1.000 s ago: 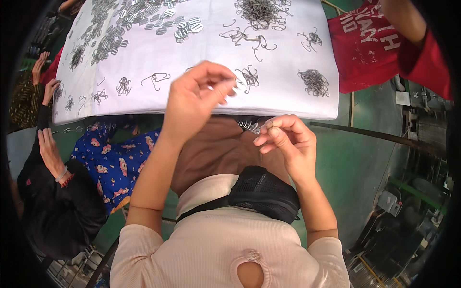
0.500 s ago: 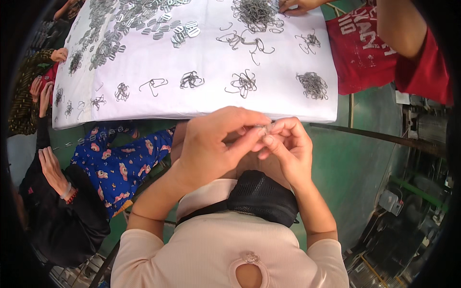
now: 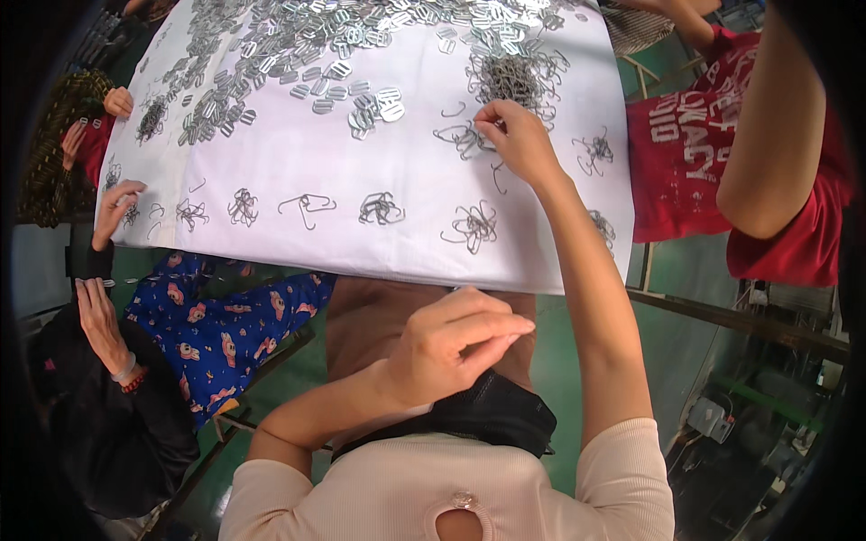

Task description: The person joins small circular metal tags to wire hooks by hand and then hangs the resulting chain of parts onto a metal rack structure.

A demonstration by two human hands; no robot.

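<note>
My right hand [image 3: 516, 135] reaches over the white-covered table [image 3: 271, 167], its fingers bent together at a small group of bent wire hooks [image 3: 462, 138]. What those fingers pinch, if anything, is too small to tell. Just behind the hand lies a dense heap of grey wire hooks [image 3: 508, 79]. My left hand [image 3: 460, 347] is held in front of my waist, off the near table edge. Its thumb and fingers are pressed together, and I cannot make out anything between them.
Flat slotted metal buckles [image 3: 343, 36] spread across the far table. Small piles of hooks [image 3: 475, 225] line the near side. A co-worker's red shirt [image 3: 695, 135] is at the right edge. Other people's hands [image 3: 104, 329] work at the left, above blue patterned cloth [image 3: 216, 316].
My hands were together at the table's near edge and have parted. The right moved forward to the hooks; the left came back lower. The view has shifted, and the co-worker's hand left the heap.
</note>
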